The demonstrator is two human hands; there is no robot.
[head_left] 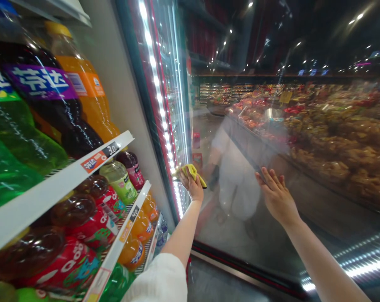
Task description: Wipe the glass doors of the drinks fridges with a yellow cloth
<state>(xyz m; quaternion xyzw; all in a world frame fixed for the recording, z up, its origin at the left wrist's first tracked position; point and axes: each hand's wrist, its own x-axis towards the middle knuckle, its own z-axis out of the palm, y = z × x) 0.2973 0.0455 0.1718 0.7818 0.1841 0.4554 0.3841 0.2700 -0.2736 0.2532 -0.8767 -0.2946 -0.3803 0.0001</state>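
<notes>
My left hand (pixel 191 184) is closed on a yellow cloth (pixel 192 171), held near the left edge of a glass door, beside the bright light strip (pixel 161 100). The cloth bunches up above my fingers and hangs out to their right. Flat against or just in front of the glass door (pixel 240 235), my right hand (pixel 278 197) is spread and holds nothing. A faint reflection of a person in light clothes shows in the glass between my hands.
Shelves of drink bottles (pixel 40 84) stand at the left, with a white price rail (pixel 60 184) along the front. Through the glass, a long display of packaged goods (pixel 334 147) runs along the right. Another light strip (pixel 366 268) shines at the lower right.
</notes>
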